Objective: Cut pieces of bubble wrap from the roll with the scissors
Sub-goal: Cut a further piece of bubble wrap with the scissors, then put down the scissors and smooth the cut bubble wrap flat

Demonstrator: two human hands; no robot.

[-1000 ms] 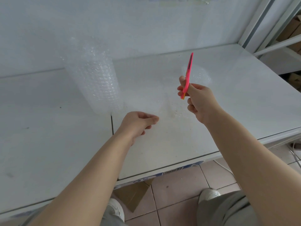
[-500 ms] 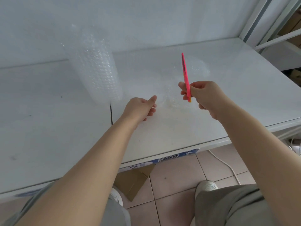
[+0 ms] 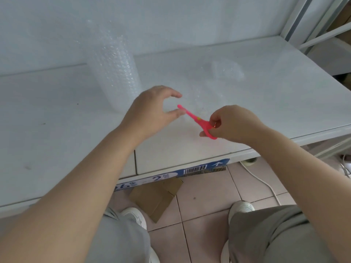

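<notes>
Two hands over the white counter (image 3: 275, 95). Change: the pink plastic scissors (image 3: 197, 119), upright half a second ago, now lie nearly level, blades together, tip aimed at the left hand (image 3: 152, 111). Right hand (image 3: 233, 123) grips the handles. Left hand has opened into a curved pinch, thumb and forefinger apart, seemingly around the faint sheet edge (contact unclear). Likely lining up a cut. Clear, dimpled bubble-wrap roll (image 3: 115, 73) stands upright just behind the left hand; a small clear cut piece (image 3: 227, 70) lies farther back.
</notes>
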